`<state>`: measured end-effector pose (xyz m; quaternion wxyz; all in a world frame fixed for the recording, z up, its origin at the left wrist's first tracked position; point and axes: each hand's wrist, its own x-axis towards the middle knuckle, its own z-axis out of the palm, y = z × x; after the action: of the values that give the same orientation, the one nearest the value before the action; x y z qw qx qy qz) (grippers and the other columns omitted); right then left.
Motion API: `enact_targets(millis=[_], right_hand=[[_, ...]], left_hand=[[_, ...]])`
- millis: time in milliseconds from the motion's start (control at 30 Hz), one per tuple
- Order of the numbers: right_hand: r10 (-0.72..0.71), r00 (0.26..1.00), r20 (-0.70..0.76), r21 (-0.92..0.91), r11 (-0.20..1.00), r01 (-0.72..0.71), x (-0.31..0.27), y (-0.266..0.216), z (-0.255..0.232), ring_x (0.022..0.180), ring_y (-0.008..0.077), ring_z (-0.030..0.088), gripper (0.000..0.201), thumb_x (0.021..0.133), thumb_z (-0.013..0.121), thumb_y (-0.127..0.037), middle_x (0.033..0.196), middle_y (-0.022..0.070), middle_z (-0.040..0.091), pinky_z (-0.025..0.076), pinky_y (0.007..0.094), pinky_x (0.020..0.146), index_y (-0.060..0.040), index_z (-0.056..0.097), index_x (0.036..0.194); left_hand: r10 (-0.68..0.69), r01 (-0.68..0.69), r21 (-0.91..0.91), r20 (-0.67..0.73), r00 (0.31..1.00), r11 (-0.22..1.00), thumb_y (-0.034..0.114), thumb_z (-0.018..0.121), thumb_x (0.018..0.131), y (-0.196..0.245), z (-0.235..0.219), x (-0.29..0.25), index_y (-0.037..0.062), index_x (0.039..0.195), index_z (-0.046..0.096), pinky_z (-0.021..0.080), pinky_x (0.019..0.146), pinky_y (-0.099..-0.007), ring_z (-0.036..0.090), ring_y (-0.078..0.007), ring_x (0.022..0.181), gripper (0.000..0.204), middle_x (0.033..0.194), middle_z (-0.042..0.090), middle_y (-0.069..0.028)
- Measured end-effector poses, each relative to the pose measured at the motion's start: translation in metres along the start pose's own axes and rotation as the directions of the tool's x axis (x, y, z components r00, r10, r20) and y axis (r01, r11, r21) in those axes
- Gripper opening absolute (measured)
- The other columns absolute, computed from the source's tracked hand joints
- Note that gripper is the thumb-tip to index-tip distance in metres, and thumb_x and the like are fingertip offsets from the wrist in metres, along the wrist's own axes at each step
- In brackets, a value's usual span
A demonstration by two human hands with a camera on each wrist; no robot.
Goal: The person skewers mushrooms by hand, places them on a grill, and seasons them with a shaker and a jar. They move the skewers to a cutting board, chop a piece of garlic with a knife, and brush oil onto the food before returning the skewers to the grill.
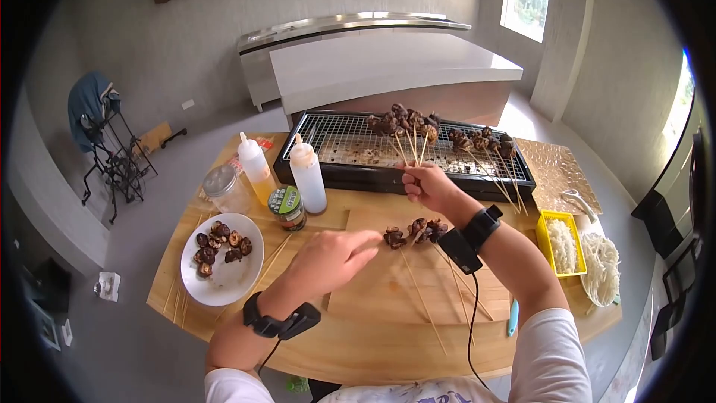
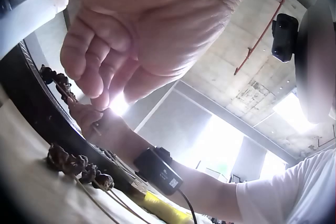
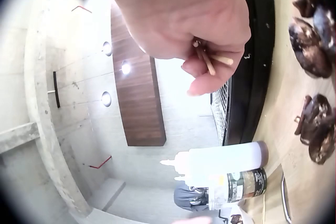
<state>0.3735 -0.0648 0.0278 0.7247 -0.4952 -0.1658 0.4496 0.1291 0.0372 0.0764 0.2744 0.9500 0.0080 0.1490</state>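
Observation:
My right hand [image 1: 431, 185] grips the lower ends of several wooden skewers [image 1: 415, 148], threaded with dark brown mushrooms [image 1: 403, 119] that sit over the black grill [image 1: 343, 173]. Stick ends [image 3: 211, 66] poke out of the fist in the right wrist view. Nothing is in my left hand [image 1: 328, 260], which hovers over the left side of the cutting board [image 1: 365, 295]; its fingers [image 2: 94, 61] are loosely bent in the left wrist view. Just right of it, more mushroom skewers [image 1: 419, 231] lie on the board, sticks pointing toward me. Another group of skewers [image 1: 488, 142] rests on the grill's right end.
Left of the grill stand two squeeze bottles [image 1: 307, 179], a green-lidded jar [image 1: 287, 209] and a clear jar [image 1: 226, 190]. A white plate [image 1: 231, 283] of mushrooms sits at left. On the right are a yellow tray [image 1: 548, 250], shredded white food [image 1: 600, 269] and a blue-handled tool [image 1: 513, 319].

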Motion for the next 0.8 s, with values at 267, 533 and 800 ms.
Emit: enact_targets(millis=[267, 533, 800], right_hand=[[-0.502, 0.855, -0.132, -0.99, 0.033, -0.134, -0.014, -0.041, 0.005, 0.063, 0.031, 0.063, 0.024, 0.083, 0.042, -0.006, 0.085, 0.0233, 0.06, 0.051, 0.0384, 0.056, 0.0023, 0.047, 0.106], [-0.574, 0.805, -0.15, -0.748, -0.467, -0.472, 0.018, -0.013, -0.006, 0.08, 0.0258, 0.066, 0.036, 0.088, 0.045, -0.014, 0.095, 0.0193, 0.063, 0.056, 0.0316, 0.062, 0.0116, 0.041, 0.113], [-0.51, 0.802, -0.312, -0.777, -0.349, -0.524, 0.029, 0.016, 0.019, 0.08, 0.0271, 0.065, 0.069, 0.081, 0.054, -0.005, 0.098, 0.0168, 0.06, 0.056, 0.0392, 0.052, -0.0038, 0.019, 0.14]], left_hand=[[0.176, -0.123, -0.175, 0.325, 0.929, 0.977, 0.025, 0.057, 0.084, 0.0, -0.023, -0.072, 0.0133, 0.116, 0.055, 0.05, 0.061, -0.0331, 0.062, -0.0261, 0.07, 0.034, 0.095, 0.064, -0.0118], [0.26, -0.248, -0.079, 0.261, 0.929, 0.965, 0.022, 0.059, 0.083, 0.0, -0.017, -0.099, 0.0148, 0.122, 0.051, 0.049, 0.053, -0.0305, 0.059, -0.0218, 0.063, 0.041, 0.083, 0.062, -0.0061], [0.33, -0.329, -0.046, 0.256, 0.909, 0.943, 0.022, 0.061, 0.081, -0.001, -0.023, -0.114, 0.0158, 0.126, 0.047, 0.049, 0.051, -0.0297, 0.057, -0.0195, 0.059, 0.047, 0.077, 0.057, -0.0041]])
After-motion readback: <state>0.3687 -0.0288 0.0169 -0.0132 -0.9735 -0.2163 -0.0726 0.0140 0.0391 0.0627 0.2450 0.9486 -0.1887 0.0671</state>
